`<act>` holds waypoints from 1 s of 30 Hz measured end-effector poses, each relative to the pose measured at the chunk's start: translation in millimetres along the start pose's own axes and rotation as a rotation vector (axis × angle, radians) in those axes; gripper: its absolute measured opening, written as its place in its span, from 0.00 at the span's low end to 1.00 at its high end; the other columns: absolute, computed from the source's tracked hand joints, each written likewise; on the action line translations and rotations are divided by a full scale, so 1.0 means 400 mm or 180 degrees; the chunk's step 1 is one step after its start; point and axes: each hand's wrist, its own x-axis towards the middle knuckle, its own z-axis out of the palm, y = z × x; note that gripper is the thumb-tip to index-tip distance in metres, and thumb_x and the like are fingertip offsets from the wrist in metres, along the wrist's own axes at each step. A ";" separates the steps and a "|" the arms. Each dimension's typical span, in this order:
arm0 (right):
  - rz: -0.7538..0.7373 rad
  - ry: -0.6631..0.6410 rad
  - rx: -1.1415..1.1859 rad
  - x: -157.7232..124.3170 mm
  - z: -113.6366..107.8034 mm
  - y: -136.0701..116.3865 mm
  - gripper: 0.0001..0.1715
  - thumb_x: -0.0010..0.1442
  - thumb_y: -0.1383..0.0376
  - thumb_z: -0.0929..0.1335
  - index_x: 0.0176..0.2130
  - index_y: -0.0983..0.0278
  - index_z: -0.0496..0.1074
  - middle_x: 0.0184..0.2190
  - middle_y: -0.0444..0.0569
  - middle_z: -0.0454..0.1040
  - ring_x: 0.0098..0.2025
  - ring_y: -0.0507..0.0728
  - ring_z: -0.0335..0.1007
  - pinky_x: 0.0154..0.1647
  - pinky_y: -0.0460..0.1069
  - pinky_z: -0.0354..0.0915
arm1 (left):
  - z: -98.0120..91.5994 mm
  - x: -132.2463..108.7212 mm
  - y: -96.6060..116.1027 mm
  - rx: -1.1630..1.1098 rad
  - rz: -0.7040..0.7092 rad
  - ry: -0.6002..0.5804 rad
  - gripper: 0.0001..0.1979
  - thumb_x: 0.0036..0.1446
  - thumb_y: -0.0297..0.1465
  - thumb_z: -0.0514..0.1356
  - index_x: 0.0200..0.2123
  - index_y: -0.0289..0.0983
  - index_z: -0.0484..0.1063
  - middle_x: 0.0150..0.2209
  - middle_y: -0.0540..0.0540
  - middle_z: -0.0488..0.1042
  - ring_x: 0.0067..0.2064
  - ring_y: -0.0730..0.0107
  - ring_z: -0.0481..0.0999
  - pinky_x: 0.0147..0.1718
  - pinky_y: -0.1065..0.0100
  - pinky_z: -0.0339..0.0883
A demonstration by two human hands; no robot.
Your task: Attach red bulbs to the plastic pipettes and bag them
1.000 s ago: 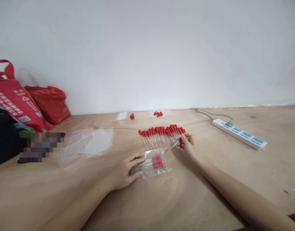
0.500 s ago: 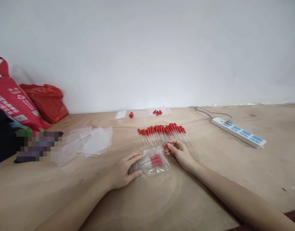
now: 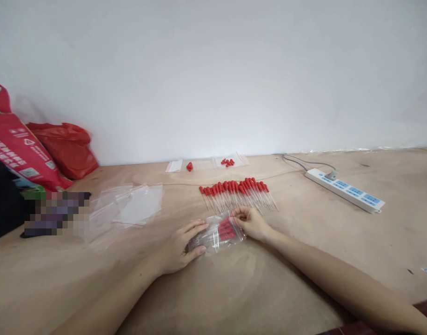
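A clear zip-lock bag lies on the table with several red-bulbed droppers inside, their bulbs toward its mouth on the right. My left hand holds the closed left end of this bag, fingers along the upper edge and thumb at the lower. At the mouth, my right hand is closed in a pinch on another dropper, its red bulb partly hidden by the fingers and the plastic. Just beyond the hands, a row of loose droppers lies with bulbs pointing away from me.
Flat zip-lock bags lie to the left. Near the wall are loose red bulbs, thin clear tubes and another plastic bag. A power strip with a plugged-in cord sits right. Red bags stand far left beside a blurred-out object.
My right hand has moved left with the dropper, from outside the bag's mouth to over it. The dropper has gone further into the bag. My left hand stays in place.
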 end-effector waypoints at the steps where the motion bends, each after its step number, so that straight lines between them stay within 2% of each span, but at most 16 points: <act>1: 0.0036 -0.0027 -0.0074 0.000 0.003 -0.003 0.19 0.41 0.54 0.71 0.25 0.65 0.66 0.17 0.41 0.67 0.17 0.47 0.60 0.17 0.43 0.56 | 0.000 0.000 0.000 -0.0003 -0.0005 0.0004 0.23 0.56 0.37 0.53 0.54 0.38 0.58 0.56 0.42 0.61 0.57 0.59 0.59 0.54 0.56 0.56; 6: 0.0050 -0.0232 -0.0465 0.005 -0.013 -0.011 0.16 0.48 0.55 0.66 0.23 0.66 0.68 0.15 0.41 0.65 0.15 0.47 0.56 0.16 0.43 0.54 | -0.004 -0.001 0.003 0.0001 0.0002 0.0002 0.23 0.56 0.37 0.53 0.54 0.39 0.58 0.56 0.42 0.61 0.57 0.59 0.59 0.54 0.56 0.56; 8: -0.0140 0.0050 -0.0840 0.020 -0.046 -0.019 0.13 0.50 0.58 0.65 0.24 0.66 0.69 0.17 0.42 0.67 0.17 0.48 0.59 0.19 0.44 0.56 | -0.005 -0.002 0.004 0.0007 -0.0008 0.0012 0.23 0.55 0.37 0.53 0.54 0.39 0.59 0.56 0.42 0.61 0.57 0.59 0.59 0.54 0.56 0.56; 10: -0.0496 0.0654 -0.1477 0.042 -0.085 -0.031 0.08 0.49 0.63 0.65 0.25 0.65 0.69 0.22 0.44 0.70 0.23 0.50 0.64 0.25 0.45 0.59 | -0.005 -0.003 0.004 0.0005 -0.0013 0.0010 0.23 0.55 0.37 0.53 0.54 0.38 0.59 0.56 0.41 0.61 0.57 0.59 0.59 0.54 0.56 0.56; 12: -0.0587 0.1042 -0.2151 0.065 -0.117 -0.046 0.06 0.49 0.65 0.65 0.27 0.65 0.69 0.26 0.46 0.72 0.28 0.52 0.66 0.30 0.46 0.59 | -0.003 -0.004 0.002 0.0002 -0.0022 -0.0002 0.23 0.55 0.36 0.53 0.54 0.39 0.59 0.56 0.42 0.61 0.57 0.59 0.59 0.54 0.56 0.56; 15: -0.0304 0.1141 -0.2964 0.091 -0.130 -0.066 0.07 0.49 0.66 0.64 0.32 0.66 0.68 0.32 0.52 0.73 0.36 0.56 0.68 0.35 0.48 0.59 | 0.003 -0.005 -0.004 0.0009 -0.0026 0.0015 0.22 0.56 0.37 0.53 0.54 0.40 0.59 0.56 0.43 0.61 0.57 0.59 0.58 0.54 0.55 0.56; 19: 0.0269 0.1008 -0.3571 0.104 -0.094 -0.083 0.12 0.53 0.71 0.60 0.40 0.69 0.65 0.37 0.59 0.72 0.41 0.61 0.68 0.37 0.50 0.58 | 0.007 -0.003 -0.010 -0.0023 0.0067 0.0060 0.22 0.56 0.37 0.52 0.53 0.39 0.59 0.56 0.43 0.61 0.57 0.60 0.59 0.54 0.56 0.56; 22: 0.0510 0.0946 -0.3702 0.106 -0.069 -0.092 0.16 0.53 0.74 0.58 0.44 0.72 0.61 0.39 0.62 0.71 0.42 0.62 0.68 0.37 0.51 0.58 | 0.006 -0.004 -0.008 -0.0025 0.0030 -0.0007 0.22 0.56 0.37 0.52 0.53 0.39 0.59 0.56 0.42 0.60 0.57 0.60 0.58 0.54 0.56 0.55; 25: 0.0498 0.0953 -0.3641 0.104 -0.071 -0.099 0.21 0.50 0.77 0.59 0.47 0.74 0.58 0.40 0.65 0.69 0.42 0.64 0.68 0.37 0.52 0.59 | 0.003 -0.005 -0.003 -0.0011 -0.0019 -0.0031 0.23 0.56 0.37 0.52 0.54 0.38 0.58 0.57 0.42 0.60 0.58 0.59 0.58 0.54 0.55 0.55; 28: 0.0126 0.1067 -0.3178 0.092 -0.097 -0.097 0.28 0.50 0.76 0.59 0.52 0.77 0.52 0.37 0.63 0.70 0.40 0.62 0.68 0.37 0.51 0.61 | -0.001 -0.006 0.002 0.0009 -0.0050 -0.0072 0.23 0.56 0.37 0.52 0.54 0.38 0.58 0.57 0.42 0.59 0.58 0.59 0.57 0.55 0.55 0.55; 30: -0.0203 0.1053 -0.2497 0.075 -0.111 -0.086 0.32 0.52 0.73 0.59 0.55 0.76 0.46 0.32 0.56 0.70 0.33 0.59 0.70 0.33 0.50 0.63 | -0.002 -0.006 0.003 0.0010 -0.0047 -0.0089 0.22 0.56 0.37 0.52 0.54 0.38 0.58 0.57 0.42 0.60 0.58 0.60 0.58 0.55 0.56 0.55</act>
